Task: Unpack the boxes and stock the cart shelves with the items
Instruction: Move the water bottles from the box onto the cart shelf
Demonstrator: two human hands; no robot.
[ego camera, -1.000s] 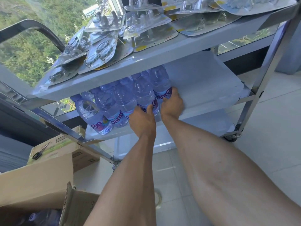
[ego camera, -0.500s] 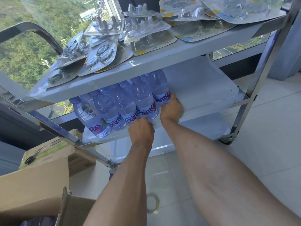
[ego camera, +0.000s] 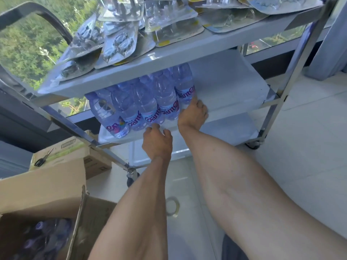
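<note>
upper shelf (ego camera: 131,72) hides the bottles' (ego camera: 150,102) caps.

Bright window daylight, soft wide-angle blur.

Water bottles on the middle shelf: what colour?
Clear blue-tinted plastic, with purple-lettered labels; the water bottles show best in the head view, the only one.

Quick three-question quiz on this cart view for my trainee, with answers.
1. True or false: the water bottles stand on the cart's top shelf.
2. Which hand touches the rightmost bottle: A left hand, B right hand?
3. What lies on the closed cardboard box?

Key: 1 false, they stand on the middle shelf; blister packs fill the top. 2 B. 3 scissors.
</note>
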